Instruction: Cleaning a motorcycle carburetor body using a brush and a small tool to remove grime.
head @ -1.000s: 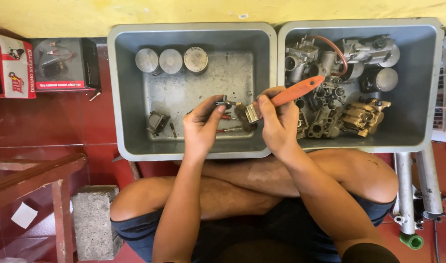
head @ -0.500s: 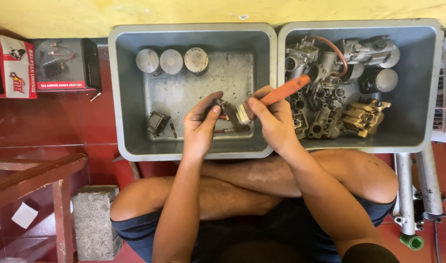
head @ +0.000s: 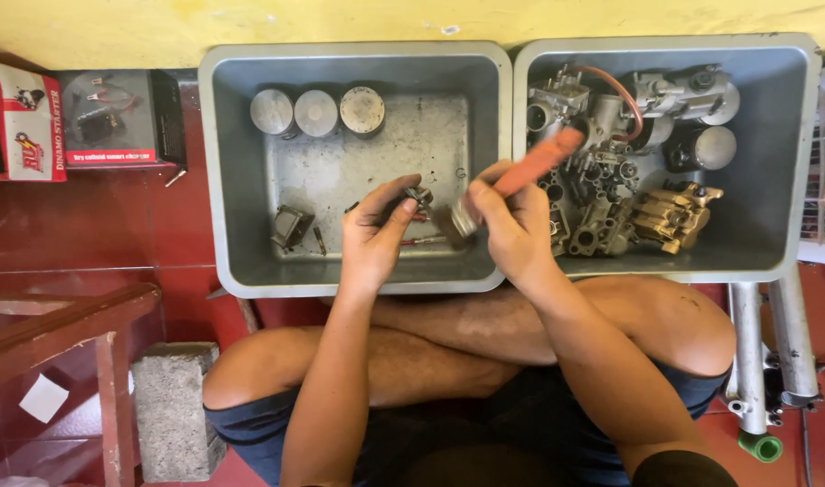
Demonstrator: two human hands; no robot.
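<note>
Fingers (head: 396, 200) of left hand (head: 376, 236) curled and pinching small dark metal part (head: 420, 197), held just above floor of left grey tub (head: 232, 180). Fingers (head: 495, 191) of right hand (head: 512, 230) pressed together around brush with orange handle (head: 539, 160), bristle head (head: 456, 221) angled down and left, just beside the pinched part; touching or a hair apart, cannot tell.

Far left, against yellow wall: red printed carton (head: 20, 122), then dark box with clear window (head: 115, 117), both on red tiled floor (head: 115, 225). Lower left: red wooden frame (head: 61, 320), scrap of white paper (head: 43, 397), grey concrete block (head: 169, 406).

Inside left grey tub: three round pistons (head: 315, 113) in a row along far wall, small dark block-shaped part (head: 291, 225) near left wall, thin pin (head: 318, 240) just beside it, slim red-tipped rod (head: 421, 240) lying under the hands.

Right grey tub (head: 796, 162) pressed against the left one, packed with carburettor bodies (head: 602, 117), round silver cap (head: 712, 146), brass-coloured caliper (head: 674, 212), curved reddish hose (head: 624, 90).

Crossed bare legs (head: 521, 325) below both tubs, dark shorts (head: 521, 424).

Far right: two metal fork tubes (head: 764, 352) on the floor, green cap (head: 760, 444) at the lower end.
</note>
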